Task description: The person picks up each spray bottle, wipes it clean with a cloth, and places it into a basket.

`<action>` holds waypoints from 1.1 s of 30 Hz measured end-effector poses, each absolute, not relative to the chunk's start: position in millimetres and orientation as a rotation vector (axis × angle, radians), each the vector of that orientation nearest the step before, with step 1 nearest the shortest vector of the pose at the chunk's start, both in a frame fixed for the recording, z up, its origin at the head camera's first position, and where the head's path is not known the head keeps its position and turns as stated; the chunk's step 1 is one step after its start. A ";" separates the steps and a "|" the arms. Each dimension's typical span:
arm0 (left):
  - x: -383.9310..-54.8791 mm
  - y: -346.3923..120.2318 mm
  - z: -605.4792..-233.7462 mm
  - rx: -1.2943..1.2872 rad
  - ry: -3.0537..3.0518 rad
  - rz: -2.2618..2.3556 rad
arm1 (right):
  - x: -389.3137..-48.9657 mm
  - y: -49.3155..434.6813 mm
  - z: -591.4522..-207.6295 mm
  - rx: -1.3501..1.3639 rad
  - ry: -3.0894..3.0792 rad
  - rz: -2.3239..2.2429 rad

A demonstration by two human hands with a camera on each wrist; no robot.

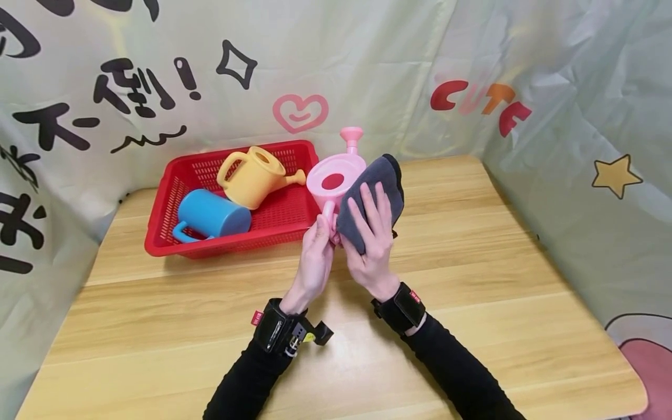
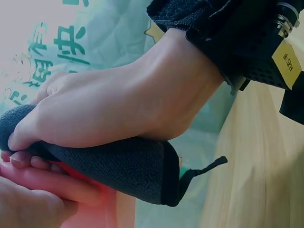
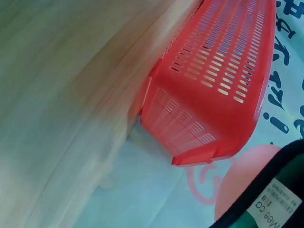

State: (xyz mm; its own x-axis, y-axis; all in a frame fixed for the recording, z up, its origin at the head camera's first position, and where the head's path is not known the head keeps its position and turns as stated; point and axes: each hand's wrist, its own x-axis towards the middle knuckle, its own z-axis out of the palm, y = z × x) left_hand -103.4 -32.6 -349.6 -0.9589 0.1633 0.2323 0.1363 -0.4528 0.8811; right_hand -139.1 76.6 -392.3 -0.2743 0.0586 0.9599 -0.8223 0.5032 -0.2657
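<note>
A pink watering can (image 1: 321, 177) is held above the table, its spout pointing away at the back. My left hand (image 1: 314, 256) grips the can's pink handle (image 1: 329, 211). On the can's right side, my right hand (image 1: 374, 245) presses a dark grey cloth (image 1: 387, 170) with straight, slightly spread fingers. The left wrist view shows the cloth (image 2: 118, 166) lying under the right thumb, with a thin strap hanging off its end. In the right wrist view, the cloth's white label (image 3: 275, 204) shows beside part of the pink can (image 3: 242, 175).
Left of the hands, a red perforated basket (image 1: 157, 233) stands on the wooden table (image 1: 472, 280). It contains a yellow watering can (image 1: 252, 181) and a blue mug-shaped container with a handle (image 1: 212, 214). Printed fabric (image 1: 378, 70) hangs behind the table and along its sides.
</note>
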 end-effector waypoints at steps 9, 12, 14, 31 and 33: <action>-102.3 -32.2 -349.6 0.529 1.711 2.573 | -146.8 86.9 -386.8 0.678 -1.600 1.257; -102.1 -32.4 -350.4 0.534 1.758 2.547 | -149.2 92.4 -383.2 0.645 -1.589 1.473; -101.7 -32.4 -350.6 0.540 1.787 2.533 | -150.0 95.6 -380.9 0.612 -1.572 1.624; -102.9 -34.0 -349.3 0.449 1.633 2.633 | -142.0 82.2 -386.0 0.757 -1.630 1.078; -103.2 -33.9 -349.6 0.467 1.648 2.620 | -142.8 83.0 -385.0 0.760 -1.624 1.122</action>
